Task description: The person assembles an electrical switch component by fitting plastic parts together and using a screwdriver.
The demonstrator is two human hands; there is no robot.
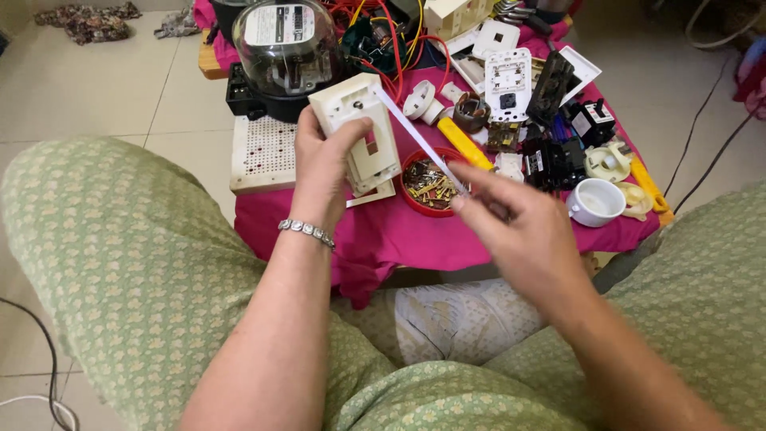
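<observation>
My left hand (pixel 323 164) grips a cream plastic switch plate (pixel 357 128) and holds it upright over the pink cloth. My right hand (pixel 519 227) pinches a thin white screwdriver (pixel 419 137) whose tip reaches the top of the plate near a screw hole. Just below and between the hands sits a small red bowl (pixel 411 201) filled with several brass screws and metal bits. A silver bracelet (pixel 306 231) circles my left wrist.
A low table under a pink cloth (pixel 399 235) carries an electricity meter with a glass dome (pixel 286 44), a white perforated board (pixel 262 152), a yellow tool (pixel 464 144), white socket plates (pixel 508 80), black breakers (pixel 554 160), a white cup (pixel 597 201) and coloured wires. My knees in green patterned cloth flank the table.
</observation>
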